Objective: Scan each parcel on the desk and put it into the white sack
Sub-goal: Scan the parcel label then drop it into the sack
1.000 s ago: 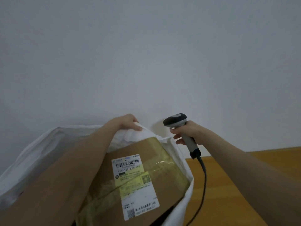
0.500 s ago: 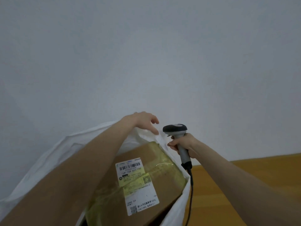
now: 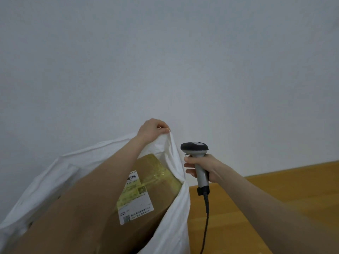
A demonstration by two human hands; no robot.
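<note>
Cardboard parcel [image 3: 163, 197] sits in white sack [image 3: 170, 228], half hidden by forearm [image 3: 102, 189]; left hand [image 3: 152, 129] pinches sack rim, right hand [image 3: 208, 167] grips barcode scanner [image 3: 194, 147].

Pale bare wall [image 3: 165, 52], wooden desk [image 3: 266, 195]

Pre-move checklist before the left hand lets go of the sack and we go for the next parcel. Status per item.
1. In the sack: ok. The parcel sits inside the white sack, label up.
2. Rim held: ok. The left hand pinches the sack's rim.
3. Tool secure: ok. The right hand grips the scanner by its handle.
4. Lead free: cannot tell. The cable hangs beside the sack and leaves the frame.
5. Next item: cannot tell. None shows on the visible part of the desk.
6. Scan done: cannot tell.
</note>
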